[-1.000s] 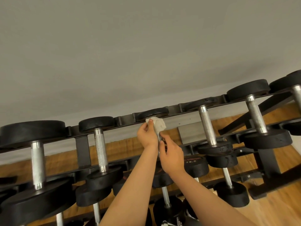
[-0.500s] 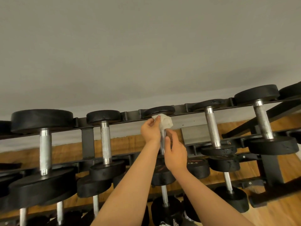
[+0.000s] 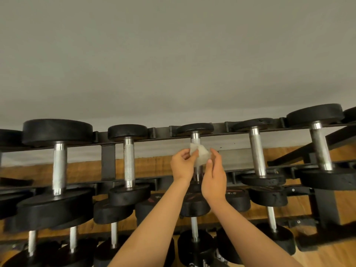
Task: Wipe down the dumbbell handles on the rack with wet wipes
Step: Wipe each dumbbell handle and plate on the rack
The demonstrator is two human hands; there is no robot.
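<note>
Left hand (image 3: 182, 166) and right hand (image 3: 213, 180) hold wet wipe (image 3: 202, 155) at dumbbell handle (image 3: 195, 138)

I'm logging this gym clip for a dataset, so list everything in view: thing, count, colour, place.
Dumbbells: five whole on the top tier, more cut off at the edges and on lower tiers; black heads, silver handles.
Rack: one, black metal, across the frame.
Wet wipe: one, white, crumpled against the centre handle.
Wall: one, pale grey, upper half.
Wooden floor: brown, bottom right.
Forearms: two, bare, rising from bottom centre.
Left-hand grip: one, pinches the wipe's left side.
Right-hand grip: one, holds its right side.
</note>
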